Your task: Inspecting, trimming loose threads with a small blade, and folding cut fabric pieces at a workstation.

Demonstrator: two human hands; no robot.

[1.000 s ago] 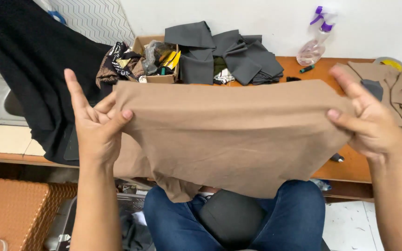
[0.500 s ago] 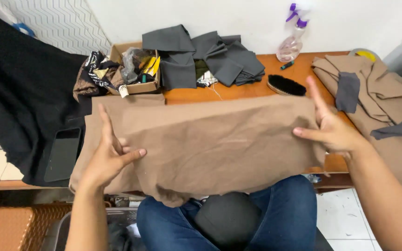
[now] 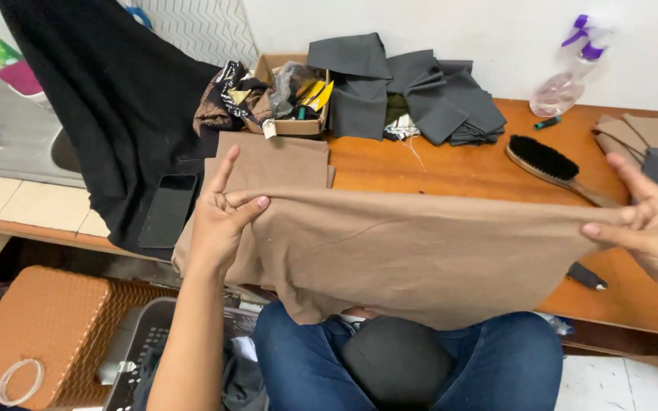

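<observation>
The person's two hands held a big piece of tan cloth (image 3: 420, 251) stretched out flat between them, just above the front edge of the wooden tabletop (image 3: 451, 167). The left hand (image 3: 222, 221) pinched the cloth's top edge between thumb and fingers, with one finger pointing up. The right hand (image 3: 649, 224) pinched the other end of that edge, near the right side of the tabletop, with its fingers spread out. The cloth hung down from the hands and covered part of the person's lap, over the blue jeans (image 3: 496, 358). Behind the left hand, a second folded tan piece (image 3: 276, 160) lay flat on the tabletop. A brown cardboard box (image 3: 291, 122) full of small bits stood near the back edge. Beside it lay a pile of dark grey cloth pieces (image 3: 413, 91). A wooden brush (image 3: 550, 164) with black bristles lay toward the right side, and a clear spray bottle (image 3: 565, 84) with a purple top stood at the back by the wall. More tan and grey pieces (image 3: 649, 144) lay at the far right edge. A big black cloth (image 3: 116, 114) hung over the left end of the tabletop, and a black phone (image 3: 167, 209) lay on it. An orange woven basket (image 3: 47, 327) sat on the floor at the left.
</observation>
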